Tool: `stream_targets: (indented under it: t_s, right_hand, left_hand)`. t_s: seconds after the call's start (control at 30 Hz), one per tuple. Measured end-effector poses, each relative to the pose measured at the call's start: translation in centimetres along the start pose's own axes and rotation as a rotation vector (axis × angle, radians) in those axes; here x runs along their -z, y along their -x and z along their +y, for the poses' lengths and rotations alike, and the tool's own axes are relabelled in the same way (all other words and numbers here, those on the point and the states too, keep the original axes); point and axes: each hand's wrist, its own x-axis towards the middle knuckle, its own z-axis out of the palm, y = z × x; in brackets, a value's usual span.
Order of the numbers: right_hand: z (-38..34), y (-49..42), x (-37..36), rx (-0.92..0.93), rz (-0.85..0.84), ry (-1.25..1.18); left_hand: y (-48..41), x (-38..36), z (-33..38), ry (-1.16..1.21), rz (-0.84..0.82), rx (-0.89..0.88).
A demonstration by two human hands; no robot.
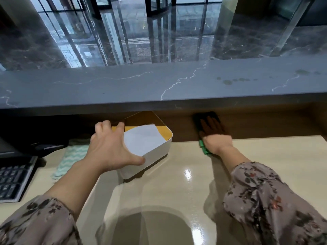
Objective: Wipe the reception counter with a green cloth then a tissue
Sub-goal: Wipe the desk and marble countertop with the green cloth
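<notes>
In the head view, the green cloth [204, 149] is being pressed down by the right grip [218, 145] at the back edge of the beige bench [177, 188], where it meets the dark wooden panel [256, 124]. Only a strip of cloth is being shown at the grip's left side. The fingers are being lost in shadow and blur, so it cannot be told whether they are flat or curled.

The white box [157, 154] is being spanned by the left grip [109, 147], which is being held wide. The thumb is being laid on the near wall and the fingers are being hooked over the far left edge of the wooden lid. A white tissue [143, 138] is being shown standing out of the lid.

A chevron cloth [70, 160] is being left just to the left of the box. A keyboard [12, 181] is being shown at the far left. Above the panel, a grey marble counter [123, 85] is being shown with dull spots towards its right end.
</notes>
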Motion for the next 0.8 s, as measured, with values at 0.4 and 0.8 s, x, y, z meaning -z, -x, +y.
stream_targets:
  t_s: [0.4,0.8]
  right_hand:
    - [-7.0,8.4,-2.0,-0.013,0.023,-0.002]
    - [-1.5,14.5,-3.4,0.244,0.126,0.089]
  left_hand:
    - [3.3,1.4,-1.4,0.079,0.018,-0.002]
    - [3.0,0.7,3.3,0.087,-0.020,-0.070]
